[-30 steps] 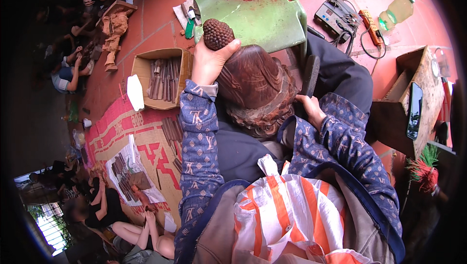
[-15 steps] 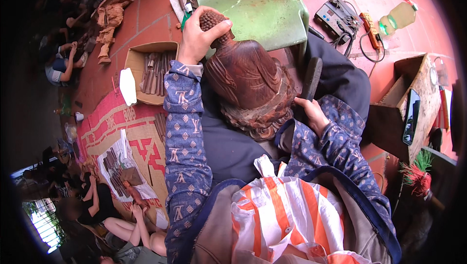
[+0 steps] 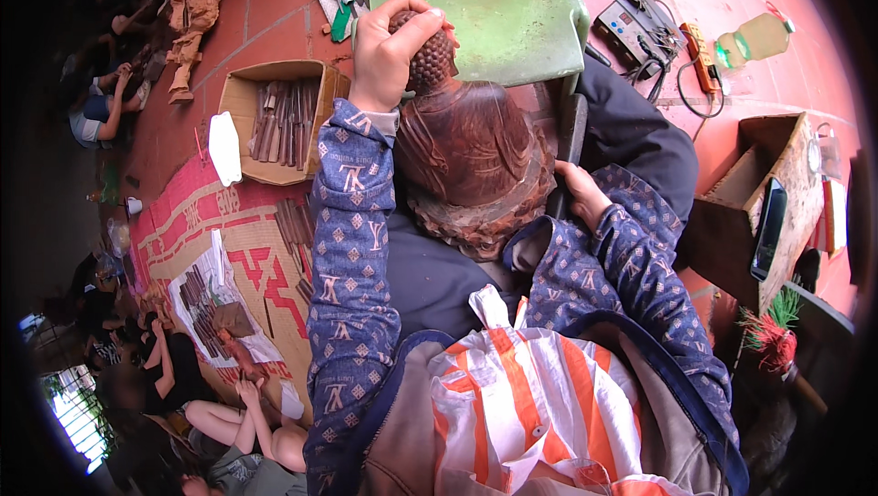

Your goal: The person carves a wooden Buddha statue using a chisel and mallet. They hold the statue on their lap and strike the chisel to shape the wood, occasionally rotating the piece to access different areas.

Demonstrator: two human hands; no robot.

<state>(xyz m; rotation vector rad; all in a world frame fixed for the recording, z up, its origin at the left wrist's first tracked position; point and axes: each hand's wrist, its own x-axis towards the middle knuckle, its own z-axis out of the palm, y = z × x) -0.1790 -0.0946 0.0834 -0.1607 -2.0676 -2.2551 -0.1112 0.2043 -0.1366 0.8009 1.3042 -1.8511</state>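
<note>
A dark brown carved seated Buddha statue (image 3: 471, 144) leans between my legs, its back toward me and its knobbly-haired head at the far end. My left hand (image 3: 389, 53) is closed around that head, thumb and fingers curled over the top. Low on the right, my right hand (image 3: 585, 194) rests against the carved base (image 3: 485, 213). Its thumb side shows; most of the fingers are hidden. A dark bar (image 3: 571, 135) rises from beside that hand along the statue's right side. Whether the hand grips the bar or the base cannot be told.
A green plastic chair (image 3: 521, 34) with reddish shavings stands just beyond the statue. At left are a cardboard box (image 3: 240, 94) of chisels and a patterned mat (image 3: 215, 213). Right lie a control box (image 3: 638, 25), power strip (image 3: 700, 57), bottle (image 3: 754, 41) and wooden box (image 3: 777, 213) holding a phone. Other people sit far left.
My left hand has rolled to the right over the statue's head, turning the statue slightly. My right hand has moved up a little, and the dark bar stands more upright. The view has shifted slightly.
</note>
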